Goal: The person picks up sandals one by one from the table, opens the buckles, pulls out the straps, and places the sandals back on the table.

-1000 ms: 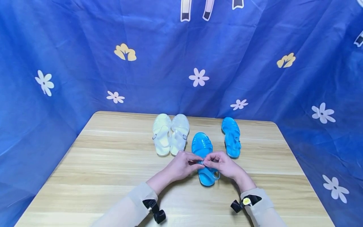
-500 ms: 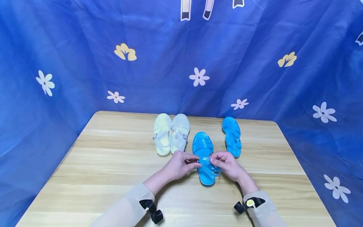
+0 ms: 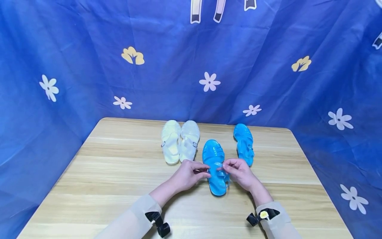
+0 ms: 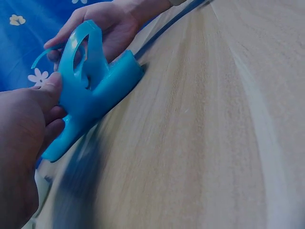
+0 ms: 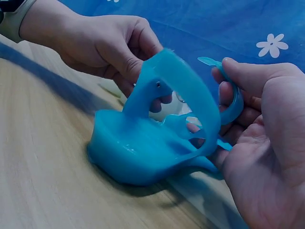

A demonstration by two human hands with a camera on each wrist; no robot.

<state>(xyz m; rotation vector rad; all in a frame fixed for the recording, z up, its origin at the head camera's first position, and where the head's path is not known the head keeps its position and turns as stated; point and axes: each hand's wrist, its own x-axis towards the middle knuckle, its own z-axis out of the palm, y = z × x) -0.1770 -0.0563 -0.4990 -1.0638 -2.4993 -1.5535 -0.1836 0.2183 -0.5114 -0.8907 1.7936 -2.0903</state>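
A blue jelly sandal rests on the table between both hands, its toe pointing away. At its left side my left hand pinches the buckle side of the sandal; in the left wrist view the thumb of that left hand lies against the blue plastic. Opposite it, my right hand pinches the sandal's thin strap, whose pointed tip sticks out past the thumb of the right hand. Strap and buckle side are apart. The heel band arches up over the sole. Fingers partly hide the buckle.
Another blue sandal lies farther back on the right. Left of centre, two whitish clear sandals stand side by side near the far edge of the wooden table. A blue flowered cloth hangs behind and around.
One second ago both hands met over the sandal's buckle area. Since then my right hand has drawn rightward with the strap, and my left hand has shifted slightly left.
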